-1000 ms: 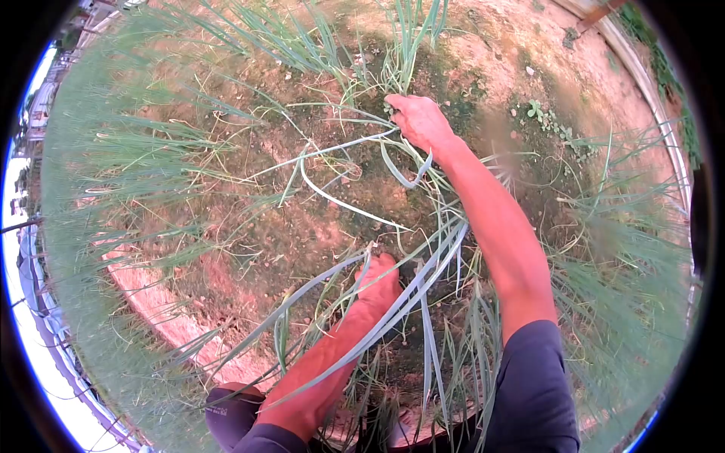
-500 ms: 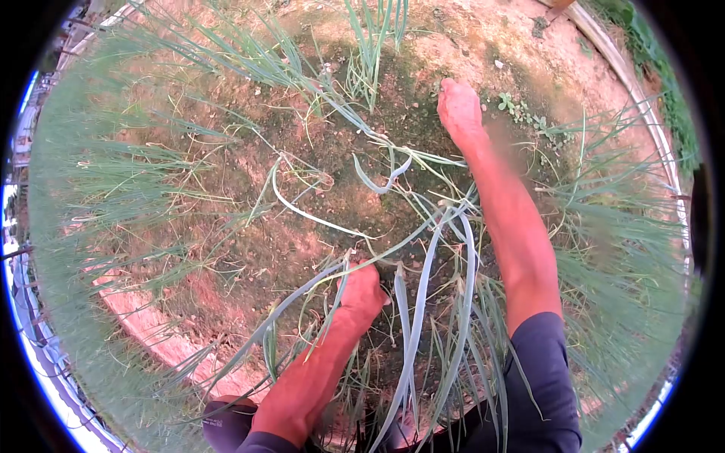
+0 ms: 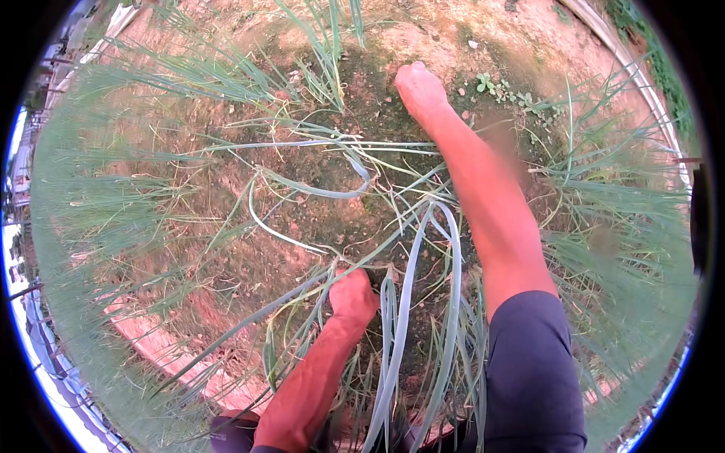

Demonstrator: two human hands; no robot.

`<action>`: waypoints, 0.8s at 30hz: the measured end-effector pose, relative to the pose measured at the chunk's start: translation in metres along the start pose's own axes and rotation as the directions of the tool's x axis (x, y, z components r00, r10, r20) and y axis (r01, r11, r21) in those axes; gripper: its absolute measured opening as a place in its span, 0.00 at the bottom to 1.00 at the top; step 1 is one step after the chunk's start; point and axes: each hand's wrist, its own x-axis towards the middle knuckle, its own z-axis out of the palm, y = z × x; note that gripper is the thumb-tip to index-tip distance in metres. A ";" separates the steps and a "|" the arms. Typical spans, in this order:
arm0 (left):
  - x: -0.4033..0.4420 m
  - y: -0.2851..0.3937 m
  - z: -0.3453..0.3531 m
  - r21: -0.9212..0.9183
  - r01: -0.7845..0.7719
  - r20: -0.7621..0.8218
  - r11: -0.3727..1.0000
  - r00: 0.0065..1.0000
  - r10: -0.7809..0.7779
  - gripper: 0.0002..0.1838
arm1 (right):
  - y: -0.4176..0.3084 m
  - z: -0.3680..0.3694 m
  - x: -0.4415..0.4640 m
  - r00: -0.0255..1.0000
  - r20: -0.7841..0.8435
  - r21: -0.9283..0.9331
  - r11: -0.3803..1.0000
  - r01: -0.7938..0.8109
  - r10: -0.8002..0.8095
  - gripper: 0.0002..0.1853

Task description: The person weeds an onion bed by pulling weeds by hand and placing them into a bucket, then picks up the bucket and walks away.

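Head view shows 2 bare hands over soil (image 3: 310, 215) among onion plants. Left hand (image 3: 353, 296), the closer to the body, sits low with its back upward and its fingers tucked out of sight; I cannot tell how far they curl or whether they grip anything. Long leaf (image 3: 249, 323) runs from beside its knuckles toward the lower left. Right hand (image 3: 421, 87) is farther out, bunched near the ground; what it has hold of, if anything, is hidden. Upright clump (image 3: 334, 64) stands to its left, its long axis pointing away from the body, and small weed (image 3: 489, 84) grows to its right. Bent leaves (image 3: 405, 302) fold between the 2 hands, just beside the right forearm (image 3: 495, 215), then trail back toward the body, passing right of the left hand, the nearer to their trailing part.
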 end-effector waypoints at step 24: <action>0.000 -0.005 0.007 -0.066 -0.102 -0.109 0.993 0.990 0.094 0.13 | 0.174 0.010 -0.067 0.956 -0.062 -0.033 0.957 -0.290 0.287 0.07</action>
